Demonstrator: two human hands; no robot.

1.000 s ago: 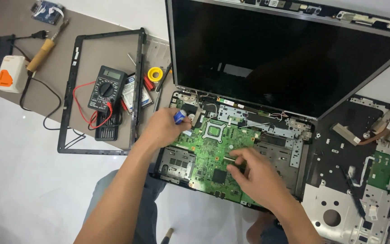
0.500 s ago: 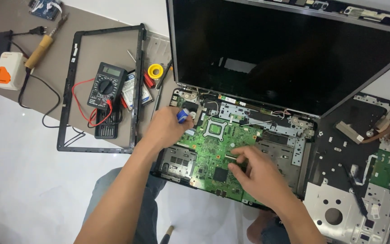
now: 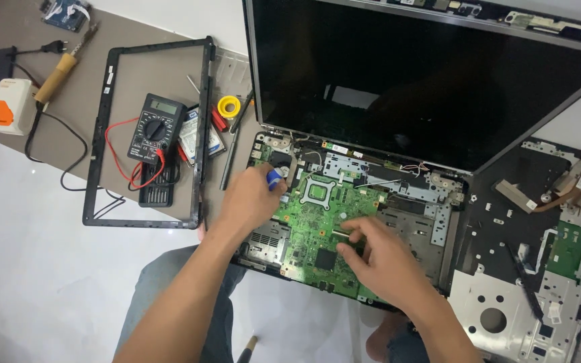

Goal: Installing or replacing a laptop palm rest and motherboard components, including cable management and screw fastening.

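Left hand [image 3: 250,202] has its fingers wrapped around a blue-handled screwdriver [image 3: 274,179] over the green motherboard [image 3: 317,222], while the right hand [image 3: 378,259] fingers pinch narrow on the board, steadying it.

Both forearms are bare from the elbow down, with no sleeves, gloves, watch or bracelet in view. The left hand [image 3: 250,202] shows no rings; behind its fingers [image 3: 269,176] the wrist is bare too. The right hand [image 3: 381,259] is likewise unadorned, its fingers [image 3: 351,228] bare with short nails, and nothing is worn behind its knuckles. Below the arms, well behind the fingers, 2 legs show in grey-blue jeans [image 3: 163,289], the cloth plain and slightly creased at the left knee. Another patch of the same denim shows under the right wrist.
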